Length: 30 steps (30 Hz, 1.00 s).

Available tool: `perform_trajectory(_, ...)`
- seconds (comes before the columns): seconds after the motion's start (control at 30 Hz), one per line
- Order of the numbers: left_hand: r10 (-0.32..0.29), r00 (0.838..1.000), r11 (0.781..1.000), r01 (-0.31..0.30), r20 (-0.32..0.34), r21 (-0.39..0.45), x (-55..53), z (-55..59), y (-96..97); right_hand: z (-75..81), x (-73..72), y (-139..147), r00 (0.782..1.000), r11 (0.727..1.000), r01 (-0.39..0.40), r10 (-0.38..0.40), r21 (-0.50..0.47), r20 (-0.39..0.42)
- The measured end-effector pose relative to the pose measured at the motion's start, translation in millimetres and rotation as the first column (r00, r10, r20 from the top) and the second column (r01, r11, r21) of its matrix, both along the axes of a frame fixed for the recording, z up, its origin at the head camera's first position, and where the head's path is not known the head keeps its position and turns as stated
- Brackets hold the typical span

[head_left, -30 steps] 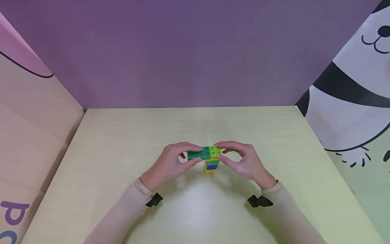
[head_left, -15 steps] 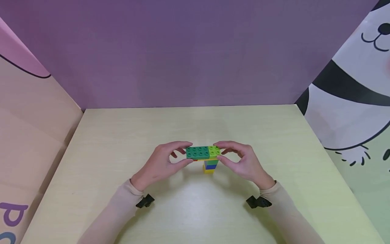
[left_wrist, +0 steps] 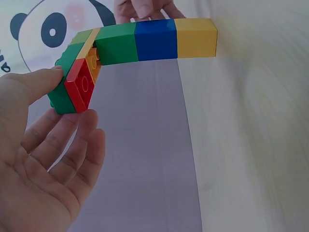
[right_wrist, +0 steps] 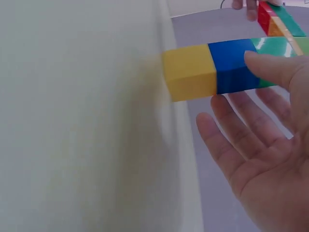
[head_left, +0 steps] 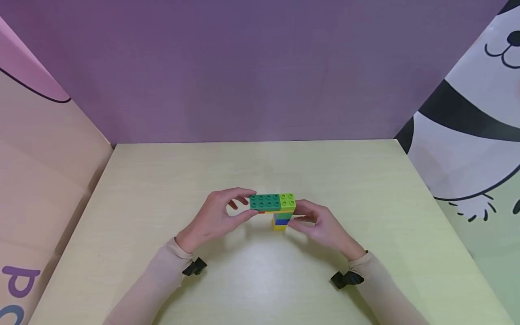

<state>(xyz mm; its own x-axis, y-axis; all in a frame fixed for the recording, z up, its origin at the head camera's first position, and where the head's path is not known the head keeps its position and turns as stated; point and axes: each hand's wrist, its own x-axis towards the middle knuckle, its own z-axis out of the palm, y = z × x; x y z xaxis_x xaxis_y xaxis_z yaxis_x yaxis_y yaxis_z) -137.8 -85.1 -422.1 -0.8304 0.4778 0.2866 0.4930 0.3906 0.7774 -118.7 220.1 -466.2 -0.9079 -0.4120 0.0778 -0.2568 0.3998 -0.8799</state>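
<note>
A toy brick structure stands on the table. Its column stacks a yellow brick [right_wrist: 190, 75], a blue brick [right_wrist: 234, 60] and a green brick [left_wrist: 117, 44]. Across the top lie a dark green brick [head_left: 265, 202] and a lime brick [head_left: 287, 203], over a thin yellow layer. A red brick [left_wrist: 79, 89] sits under the overhanging left end. My left hand [head_left: 217, 216] pinches that end, thumb on the dark green brick, fingers on the far side. Lower down, my right hand [head_left: 325, 225] grips the column, its thumb on the blue brick.
The pale wooden table [head_left: 260, 280] meets a purple wall [head_left: 260, 72] at the back. Side panels flank it, the right one with a panda drawing [head_left: 471, 108]. Each wrist wears a small black camera mount [head_left: 195, 266].
My left hand slid left to the end of the dark green brick, baring its studs. My right hand moved down from the lime brick to the column.
</note>
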Motion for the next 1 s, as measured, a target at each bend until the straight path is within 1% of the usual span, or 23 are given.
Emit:
perform_trajectory(0.1,-0.019,0.999,0.998,0.017,0.037,0.054,-0.8,-0.4,0.9,-3.8,0.3,-1,1.0,1.0,0.014,-0.014,0.004,0.008)
perform_trajectory(0.2,-0.023,0.995,0.992,0.01,0.102,0.124,-3.6,-1.7,1.3,-3.0,0.4,-5,0.999,1.0,0.029,-0.029,0.002,0.013)
perform_trajectory(0.3,0.004,0.987,0.982,-0.035,0.16,0.187,-9.2,-3.3,1.3,-1.4,0.6,-10,0.999,0.999,0.047,-0.047,0.012,0.022)
perform_trajectory(0.33,0.021,0.983,0.978,-0.057,0.181,0.199,-9.9,-0.3,1.9,2.9,2.0,-14,0.998,0.998,0.057,-0.058,0.02,0.036)
perform_trajectory(0.43,0.059,0.973,0.967,-0.111,0.222,0.229,-18.8,-5.3,1.2,2.7,2.8,-20,0.994,0.996,0.085,-0.085,0.015,0.066)
perform_trajectory(0.53,0.094,0.962,0.964,-0.152,0.255,0.218,-29.1,-13.3,-0.6,2.8,3.7,-29,0.986,0.993,0.116,-0.115,-0.004,0.119)
perform_trajectory(0.57,0.099,0.961,0.965,-0.157,0.259,0.212,-34.6,-19.8,-2.0,-1.3,2.5,-31,0.985,0.992,0.122,-0.119,-0.013,0.124)
perform_trajectory(0.7,0.115,0.945,0.972,-0.172,0.308,0.163,-46.9,-28.8,-3.8,-2.3,1.2,-40,0.972,0.985,0.173,-0.172,0.006,0.162)
perform_trajectory(0.8,0.119,0.929,0.978,-0.17,0.352,0.12,-53.1,-34.9,-3.5,-4.6,-0.5,-45,0.957,0.975,0.219,-0.223,0.043,0.187)
perform_trajectory(0.87,0.126,0.922,0.982,-0.169,0.367,0.087,-56.3,-39.5,-3.4,-6.9,-1.6,-47,0.946,0.968,0.241,-0.251,0.07,0.205)
perform_trajectory(1.0,0.138,0.92,0.986,-0.161,0.366,0.033,-61.1,-47.8,-3.8,-9.1,-1.7,-51,0.934,0.958,0.258,-0.281,0.129,0.221)
